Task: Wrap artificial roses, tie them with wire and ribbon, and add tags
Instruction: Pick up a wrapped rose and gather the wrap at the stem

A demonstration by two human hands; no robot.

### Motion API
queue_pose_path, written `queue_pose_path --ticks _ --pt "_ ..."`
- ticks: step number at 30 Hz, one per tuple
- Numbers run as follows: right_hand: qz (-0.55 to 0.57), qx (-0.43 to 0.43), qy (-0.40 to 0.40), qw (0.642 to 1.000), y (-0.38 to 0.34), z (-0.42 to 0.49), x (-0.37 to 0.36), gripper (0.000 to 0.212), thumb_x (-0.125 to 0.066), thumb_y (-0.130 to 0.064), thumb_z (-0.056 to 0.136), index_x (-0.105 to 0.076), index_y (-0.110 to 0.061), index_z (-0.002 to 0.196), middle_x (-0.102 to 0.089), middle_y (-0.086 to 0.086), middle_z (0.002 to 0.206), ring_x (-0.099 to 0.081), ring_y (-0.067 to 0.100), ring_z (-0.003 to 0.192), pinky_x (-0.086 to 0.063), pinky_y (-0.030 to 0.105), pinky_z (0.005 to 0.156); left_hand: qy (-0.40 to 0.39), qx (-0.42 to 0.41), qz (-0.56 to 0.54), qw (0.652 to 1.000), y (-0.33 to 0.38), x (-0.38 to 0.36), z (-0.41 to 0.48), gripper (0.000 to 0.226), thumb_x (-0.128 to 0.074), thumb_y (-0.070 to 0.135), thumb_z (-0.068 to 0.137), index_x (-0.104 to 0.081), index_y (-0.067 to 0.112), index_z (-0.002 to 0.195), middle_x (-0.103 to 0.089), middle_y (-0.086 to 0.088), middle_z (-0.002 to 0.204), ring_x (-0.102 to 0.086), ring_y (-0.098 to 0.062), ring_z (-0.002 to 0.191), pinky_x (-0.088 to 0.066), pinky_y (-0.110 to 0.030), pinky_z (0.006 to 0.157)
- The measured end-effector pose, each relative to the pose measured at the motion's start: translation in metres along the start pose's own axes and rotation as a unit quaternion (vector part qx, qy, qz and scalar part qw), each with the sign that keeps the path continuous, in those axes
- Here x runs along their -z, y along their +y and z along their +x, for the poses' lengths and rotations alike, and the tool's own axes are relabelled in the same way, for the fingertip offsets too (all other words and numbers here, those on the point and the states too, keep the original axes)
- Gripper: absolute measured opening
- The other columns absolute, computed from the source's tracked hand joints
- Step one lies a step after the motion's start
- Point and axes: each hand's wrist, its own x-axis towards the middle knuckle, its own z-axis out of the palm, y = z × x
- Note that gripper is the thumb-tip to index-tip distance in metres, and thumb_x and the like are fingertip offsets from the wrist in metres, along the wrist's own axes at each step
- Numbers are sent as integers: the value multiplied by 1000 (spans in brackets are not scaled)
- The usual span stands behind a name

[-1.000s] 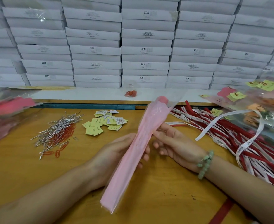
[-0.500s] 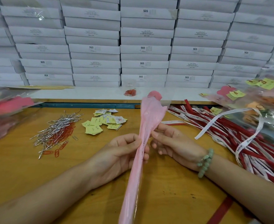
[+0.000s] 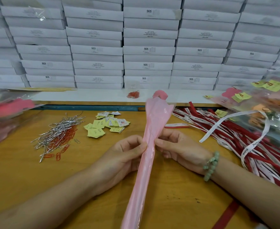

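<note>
While the left hand (image 3: 124,156) and the right hand (image 3: 177,149) clamp their fingers on its narrow waist at frame centre, the pink artificial rose in a glossy, crinkled pink cellophane sleeve (image 3: 155,119) slants above the smooth orange wooden tabletop (image 3: 20,176). Thin silver twist wires (image 3: 56,134) lie heaped at centre left and flat red and white ribbons (image 3: 235,139) sprawl right. Plain wood shows at lower left.

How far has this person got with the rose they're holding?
The rose already sits inside its pink wrapper. The left hand and right hand pinch it tight mid-length. Left to do: wire, ribbon and tag; the silver wires, ribbons and yellow tags lie untouched on the table.
</note>
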Motion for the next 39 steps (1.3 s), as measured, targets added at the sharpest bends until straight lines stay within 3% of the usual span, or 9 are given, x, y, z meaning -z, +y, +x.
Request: queue_pose_path --ticks 11,19,24,27,31,36,39 --pt "-44 10 -7 999 -1 -1 -3 17 -68 -19 77 -70 -8 91 -62 -1 68 -50 4 56 -39 16 49 -5 -24 66 998 -4 0 -1 9 -69 27 81 -68 18 79 -61 2 65 -54 -5 51 -44 -16 47" --pt "-90 3 2 996 -3 -2 -8 26 -69 -18 77 -66 -12 101 -64 6 90 -55 5 64 -38 14 47 -36 -13 69 997 -2 0 -1 7 -69 21 83 -69 19 76 -62 2 68 -56 -5 58 -45 -15 53" --pt "-87 7 -16 996 -4 -3 -10 24 -67 -15 79 -73 -27 99 -70 -4 103 -57 20 88 -37 27 62 -47 20 90 995 0 1 0 11 -65 23 83 -73 19 77 -64 4 69 -57 -4 62 -46 -16 58" --pt "-25 1 -25 999 -5 -3 -11 24 -67 -8 77 -74 -25 92 -71 -6 96 -64 12 86 -52 26 70 -63 47 99 992 1 0 0 16 -65 30 84 -77 19 82 -67 7 74 -58 -2 67 -47 -15 62" --pt "-9 -2 -45 999 -5 -4 -11 21 -69 -4 77 -71 -21 88 -70 -6 89 -65 9 79 -55 22 73 -83 77 80 990 4 3 1 18 -64 26 82 -78 15 89 -70 7 80 -61 -2 72 -51 -16 70" --pt "-20 -9 -39 999 -4 -2 -11 21 -69 -6 76 -71 -23 87 -70 -7 89 -65 8 80 -50 27 73 -100 96 11 990 2 7 1 12 -71 17 77 -75 12 87 -65 0 79 -61 -6 73 -52 -19 73" --pt "-16 -15 -25 999 -4 -2 -10 21 -66 -6 76 -71 -22 86 -70 -7 87 -63 8 78 -44 26 69 -110 97 -32 989 -1 7 1 24 -82 19 72 -72 8 91 -64 -2 80 -61 -7 72 -53 -20 71"
